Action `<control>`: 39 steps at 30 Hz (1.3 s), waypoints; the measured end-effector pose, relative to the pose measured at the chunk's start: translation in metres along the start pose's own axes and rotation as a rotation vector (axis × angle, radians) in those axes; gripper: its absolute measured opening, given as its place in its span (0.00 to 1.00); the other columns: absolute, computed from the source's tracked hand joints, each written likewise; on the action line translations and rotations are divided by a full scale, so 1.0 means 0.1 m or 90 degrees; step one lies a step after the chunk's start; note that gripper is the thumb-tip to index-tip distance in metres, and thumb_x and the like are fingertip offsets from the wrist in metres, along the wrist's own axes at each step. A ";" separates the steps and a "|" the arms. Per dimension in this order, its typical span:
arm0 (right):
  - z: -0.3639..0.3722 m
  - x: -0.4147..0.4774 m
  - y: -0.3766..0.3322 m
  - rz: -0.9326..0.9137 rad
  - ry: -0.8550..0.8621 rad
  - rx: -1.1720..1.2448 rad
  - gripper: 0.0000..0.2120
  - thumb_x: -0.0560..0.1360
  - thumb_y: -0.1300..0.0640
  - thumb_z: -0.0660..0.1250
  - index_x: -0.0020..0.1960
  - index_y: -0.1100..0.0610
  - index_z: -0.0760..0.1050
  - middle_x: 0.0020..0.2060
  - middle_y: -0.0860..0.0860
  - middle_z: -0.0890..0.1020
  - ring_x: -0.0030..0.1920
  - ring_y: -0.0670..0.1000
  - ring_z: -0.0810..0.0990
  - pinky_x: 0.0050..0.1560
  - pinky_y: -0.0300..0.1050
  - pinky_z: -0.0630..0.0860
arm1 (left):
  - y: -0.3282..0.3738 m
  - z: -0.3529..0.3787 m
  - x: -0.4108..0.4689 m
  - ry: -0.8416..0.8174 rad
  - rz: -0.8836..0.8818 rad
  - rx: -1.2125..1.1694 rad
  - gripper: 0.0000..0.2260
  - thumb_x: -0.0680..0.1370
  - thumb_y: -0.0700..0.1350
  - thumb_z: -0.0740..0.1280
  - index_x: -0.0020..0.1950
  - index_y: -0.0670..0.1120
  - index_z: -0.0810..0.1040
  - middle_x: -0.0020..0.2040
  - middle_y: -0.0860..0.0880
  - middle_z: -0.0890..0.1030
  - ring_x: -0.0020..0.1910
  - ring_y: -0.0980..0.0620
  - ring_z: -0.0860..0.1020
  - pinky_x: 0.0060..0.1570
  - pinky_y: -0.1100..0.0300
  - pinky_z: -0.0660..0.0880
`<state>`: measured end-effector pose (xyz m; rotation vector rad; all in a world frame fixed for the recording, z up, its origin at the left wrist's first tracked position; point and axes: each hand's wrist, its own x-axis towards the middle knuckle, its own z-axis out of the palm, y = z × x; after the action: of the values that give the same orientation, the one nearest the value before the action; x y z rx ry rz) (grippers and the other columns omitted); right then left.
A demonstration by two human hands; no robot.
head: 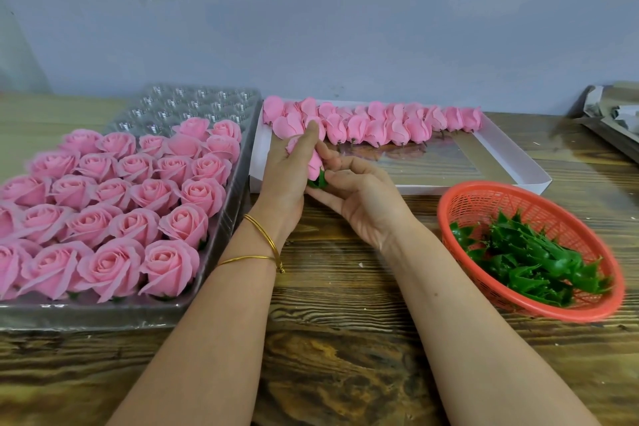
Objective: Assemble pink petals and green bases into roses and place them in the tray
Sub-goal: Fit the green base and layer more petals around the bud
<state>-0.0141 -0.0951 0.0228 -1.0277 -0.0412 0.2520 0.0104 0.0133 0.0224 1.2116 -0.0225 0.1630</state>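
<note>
Mid-table [345, 322], left hand [285, 180] grips a pink bud [314, 160] while right hand [363, 201] apparently pinches the green base [321, 180] at its lower end, between rose-filled tray [221, 239] and red basket [501, 199], white box [432, 188] just behind.

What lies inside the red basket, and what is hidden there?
A heap of green bases lies in the red basket, toward its near side; the mesh beneath them is covered.
</note>
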 end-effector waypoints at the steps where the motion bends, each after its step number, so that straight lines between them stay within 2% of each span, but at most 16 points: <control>1: 0.00 0.00 0.00 -0.003 0.003 -0.003 0.09 0.77 0.75 0.59 0.44 0.64 0.72 0.33 0.50 0.83 0.42 0.48 0.85 0.54 0.52 0.81 | 0.01 0.01 -0.01 -0.004 0.002 0.004 0.13 0.81 0.47 0.62 0.45 0.37 0.74 0.43 0.35 0.76 0.41 0.45 0.78 0.43 0.58 0.77; 5: 0.00 0.00 0.01 -0.003 0.020 -0.015 0.07 0.77 0.73 0.61 0.46 0.64 0.74 0.38 0.51 0.83 0.43 0.48 0.85 0.56 0.54 0.80 | 0.01 0.00 -0.01 -0.021 0.014 0.007 0.17 0.82 0.47 0.61 0.35 0.40 0.72 0.36 0.39 0.80 0.35 0.49 0.80 0.39 0.60 0.77; 12: 0.00 -0.01 0.01 -0.018 0.040 -0.038 0.08 0.75 0.75 0.63 0.46 0.64 0.74 0.31 0.50 0.83 0.36 0.47 0.84 0.49 0.47 0.83 | 0.01 -0.01 -0.02 -0.015 0.017 0.001 0.19 0.82 0.49 0.60 0.33 0.43 0.75 0.35 0.45 0.83 0.37 0.51 0.82 0.41 0.59 0.78; 14: 0.00 -0.01 0.02 -0.032 0.048 -0.050 0.08 0.74 0.76 0.64 0.46 0.64 0.74 0.30 0.50 0.83 0.35 0.47 0.84 0.48 0.46 0.83 | 0.02 -0.01 -0.03 -0.016 0.018 0.002 0.20 0.82 0.49 0.60 0.32 0.44 0.76 0.35 0.45 0.83 0.37 0.51 0.82 0.39 0.59 0.78; 17: 0.00 0.01 0.04 -0.069 0.075 -0.092 0.09 0.73 0.76 0.66 0.47 0.64 0.76 0.34 0.53 0.84 0.40 0.50 0.84 0.48 0.47 0.83 | 0.04 0.00 -0.04 -0.013 0.016 0.027 0.21 0.82 0.50 0.60 0.30 0.46 0.77 0.36 0.46 0.84 0.37 0.51 0.82 0.36 0.59 0.78; 21: 0.00 0.03 0.08 -0.094 0.097 -0.167 0.11 0.71 0.75 0.69 0.47 0.62 0.78 0.41 0.56 0.84 0.45 0.53 0.83 0.57 0.53 0.80 | 0.03 0.00 -0.05 -0.012 0.039 0.064 0.22 0.82 0.50 0.60 0.28 0.49 0.77 0.36 0.48 0.84 0.39 0.52 0.83 0.36 0.61 0.77; 25: -0.02 0.04 0.08 -0.113 0.118 -0.214 0.12 0.70 0.74 0.71 0.48 0.61 0.79 0.43 0.57 0.84 0.46 0.53 0.83 0.58 0.51 0.79 | 0.02 0.01 -0.06 -0.014 0.053 0.092 0.24 0.82 0.50 0.59 0.26 0.52 0.77 0.36 0.49 0.84 0.39 0.53 0.82 0.42 0.58 0.76; 28: -0.02 0.04 0.08 -0.125 0.123 -0.252 0.12 0.69 0.73 0.72 0.49 0.60 0.80 0.42 0.53 0.84 0.43 0.47 0.83 0.56 0.47 0.80 | 0.01 0.01 -0.05 -0.020 0.073 0.106 0.25 0.82 0.50 0.59 0.26 0.53 0.78 0.35 0.51 0.84 0.39 0.55 0.82 0.48 0.54 0.75; 32: -0.03 0.04 0.07 -0.142 0.119 -0.255 0.13 0.69 0.74 0.72 0.53 0.66 0.80 0.51 0.55 0.84 0.44 0.38 0.83 0.59 0.47 0.79 | -0.01 0.00 -0.04 -0.017 0.088 0.129 0.24 0.82 0.52 0.58 0.27 0.54 0.78 0.37 0.52 0.84 0.43 0.54 0.83 0.53 0.47 0.76; 34: -0.03 0.04 0.07 -0.139 0.130 -0.257 0.12 0.69 0.73 0.73 0.51 0.64 0.80 0.50 0.55 0.84 0.45 0.42 0.83 0.57 0.46 0.79 | -0.02 0.00 -0.04 -0.010 0.097 0.132 0.24 0.82 0.52 0.58 0.27 0.54 0.78 0.36 0.52 0.84 0.43 0.54 0.82 0.53 0.48 0.76; 37: -0.03 0.04 0.08 -0.131 0.143 -0.259 0.11 0.69 0.71 0.74 0.49 0.61 0.80 0.44 0.55 0.84 0.45 0.51 0.83 0.57 0.48 0.80 | -0.03 0.00 -0.03 -0.014 0.102 0.135 0.24 0.82 0.52 0.59 0.27 0.53 0.77 0.36 0.51 0.84 0.46 0.54 0.82 0.54 0.49 0.75; 39: -0.02 0.03 0.08 -0.135 0.137 -0.270 0.11 0.69 0.71 0.74 0.48 0.61 0.80 0.43 0.56 0.84 0.45 0.52 0.83 0.56 0.48 0.80 | -0.03 0.01 -0.03 -0.014 0.106 0.129 0.23 0.82 0.51 0.59 0.27 0.52 0.77 0.36 0.51 0.84 0.42 0.56 0.82 0.50 0.54 0.75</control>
<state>-0.0120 -0.0922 0.0143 -1.4566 -0.0083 -0.0679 0.0080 0.0112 0.0192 1.4135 -0.1287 0.3034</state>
